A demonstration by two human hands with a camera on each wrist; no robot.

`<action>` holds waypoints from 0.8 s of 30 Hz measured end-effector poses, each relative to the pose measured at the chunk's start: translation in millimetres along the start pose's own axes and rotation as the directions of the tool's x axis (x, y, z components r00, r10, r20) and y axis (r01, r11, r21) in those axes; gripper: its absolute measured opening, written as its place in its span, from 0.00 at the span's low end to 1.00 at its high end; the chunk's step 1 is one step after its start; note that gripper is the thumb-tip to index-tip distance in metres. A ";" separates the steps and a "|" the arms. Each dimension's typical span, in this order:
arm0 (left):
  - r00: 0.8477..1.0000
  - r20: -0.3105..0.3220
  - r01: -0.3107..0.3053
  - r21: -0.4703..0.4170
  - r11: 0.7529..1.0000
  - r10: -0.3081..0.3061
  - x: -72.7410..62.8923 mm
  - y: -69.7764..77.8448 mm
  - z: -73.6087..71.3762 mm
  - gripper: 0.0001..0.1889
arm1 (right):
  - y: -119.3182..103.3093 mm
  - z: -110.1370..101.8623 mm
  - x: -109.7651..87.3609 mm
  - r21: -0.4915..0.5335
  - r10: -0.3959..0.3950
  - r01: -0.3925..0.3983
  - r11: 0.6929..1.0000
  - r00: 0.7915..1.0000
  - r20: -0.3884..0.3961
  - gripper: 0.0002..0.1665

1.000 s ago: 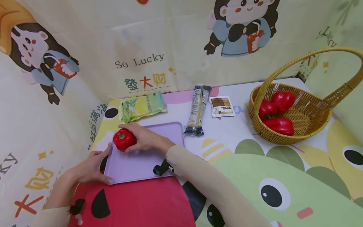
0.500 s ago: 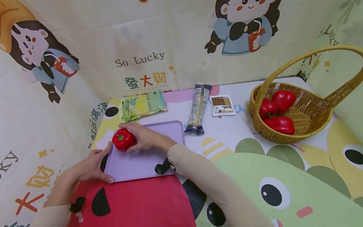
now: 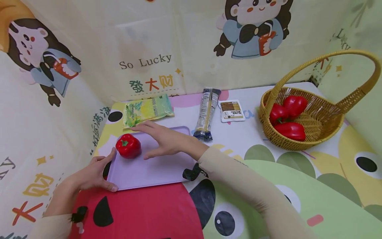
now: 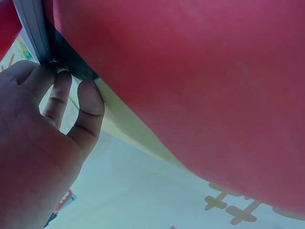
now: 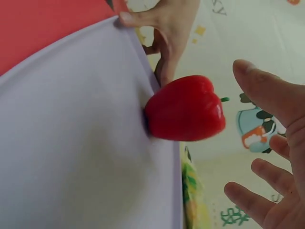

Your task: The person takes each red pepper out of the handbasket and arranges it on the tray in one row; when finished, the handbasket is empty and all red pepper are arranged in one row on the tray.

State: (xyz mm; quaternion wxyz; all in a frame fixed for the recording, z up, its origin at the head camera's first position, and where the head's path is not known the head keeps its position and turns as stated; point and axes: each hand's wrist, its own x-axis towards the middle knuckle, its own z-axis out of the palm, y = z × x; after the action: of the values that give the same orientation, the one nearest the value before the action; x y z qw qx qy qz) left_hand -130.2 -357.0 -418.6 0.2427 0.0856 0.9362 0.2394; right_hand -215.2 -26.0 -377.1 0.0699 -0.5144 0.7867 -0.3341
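Note:
A red bell pepper (image 3: 128, 146) with a green stem stands on the left part of a lavender tray (image 3: 155, 172). My right hand (image 3: 167, 141) hovers over the tray just right of the pepper, its thumb and fingers spread apart and holding nothing. In the right wrist view a gap shows between the fingertips and the pepper (image 5: 186, 109). My left hand (image 3: 95, 172) grips the tray at its near left corner, thumb at the front edge and fingers along the left side. In the left wrist view those fingers (image 4: 90, 105) bend against the tray's outer wall.
Behind the tray lies a yellow-green packet (image 3: 148, 111). A long dark-ended packet (image 3: 207, 114) and a small white-and-brown sachet (image 3: 231, 111) lie right of it. A wicker basket (image 3: 325, 129) with a tall handle holds 3 red peppers (image 3: 290, 131) at the right.
My right hand has let go of the bell pepper and drawn back to the right, its fingers spreading. The pepper stays on the tray, and my left hand keeps its place.

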 end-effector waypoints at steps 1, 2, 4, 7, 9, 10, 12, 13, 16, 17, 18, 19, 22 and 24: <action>1.000 0.001 0.002 0.003 1.000 -0.002 1.0 0.5 -0.5 0.77 | -0.7 -3.2 -5.1 -0.006 -0.003 0.003 1.000 1.000 0.003 0.54; 1.000 0.002 0.002 0.004 1.000 -0.002 1.6 0.6 -0.9 0.77 | -1.7 -6.4 -10.4 -0.012 -0.007 0.007 1.000 1.000 0.006 0.54; 1.000 0.002 0.004 0.001 1.000 -0.004 1.7 0.3 -1.4 0.77 | -4.1 -12.1 -20.3 -0.027 -0.019 0.019 0.999 1.000 0.006 0.52; 1.000 0.003 0.013 -0.007 1.000 -0.013 0.7 -1.7 -1.2 0.78 | -8.6 -20.9 -35.6 -0.056 -0.039 0.038 0.998 0.999 -0.010 0.50; 1.000 0.002 -0.002 -0.003 1.000 0.002 0.7 -2.4 -0.9 0.78 | -10.6 -27.9 -46.7 -0.080 -0.053 0.050 0.996 0.998 -0.034 0.49; 1.000 0.001 -0.003 0.000 1.000 0.003 0.1 -3.2 -0.8 0.77 | -11.4 -31.1 -51.3 -0.090 -0.065 0.060 0.994 0.997 -0.048 0.48; 1.000 -0.004 -0.011 0.009 1.000 0.011 -0.8 -4.3 -0.9 0.77 | -11.7 -37.5 -60.1 -0.106 -0.093 0.085 0.991 0.993 -0.076 0.47; 1.000 -0.005 -0.014 0.015 1.000 0.014 -1.2 -4.4 -1.2 0.76 | -11.4 -40.6 -64.4 -0.111 -0.110 0.100 0.989 0.990 -0.088 0.46; 1.000 -0.006 -0.006 0.019 1.000 0.006 -1.8 -4.1 -1.6 0.76 | -9.8 -47.6 -78.4 -0.138 -0.141 0.124 0.983 0.983 -0.120 0.45; 1.000 -0.006 -0.005 0.020 1.000 0.005 -1.8 -3.7 -1.6 0.76 | -8.6 -48.9 -83.6 -0.145 -0.145 0.126 0.981 0.981 -0.127 0.44; 1.000 -0.006 -0.002 0.017 1.000 0.002 -1.8 -3.3 -1.1 0.76 | -7.7 -50.2 -89.2 -0.148 -0.146 0.126 0.981 0.980 -0.133 0.44; 1.000 -0.006 0.001 0.010 1.000 -0.001 -1.8 -2.8 -0.6 0.76 | -7.0 -51.1 -94.7 -0.151 -0.144 0.123 0.981 0.980 -0.140 0.44; 1.000 -0.004 0.010 -0.003 1.000 -0.010 -1.8 -1.6 1.0 0.77 | -4.3 -52.2 -110.2 -0.153 -0.140 0.116 0.981 0.978 -0.157 0.43; 1.000 -0.003 0.013 -0.008 1.000 -0.013 -1.7 -0.9 1.7 0.77 | -4.1 -53.6 -119.4 -0.152 -0.132 0.108 0.982 0.978 -0.159 0.43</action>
State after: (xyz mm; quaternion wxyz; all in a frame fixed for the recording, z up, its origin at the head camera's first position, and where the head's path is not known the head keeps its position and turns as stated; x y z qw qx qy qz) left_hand -127.9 -357.6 -419.7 0.2431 0.0781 0.9362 0.2416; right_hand -181.4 99.5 -361.5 -0.0542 -0.5345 0.7792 -0.3228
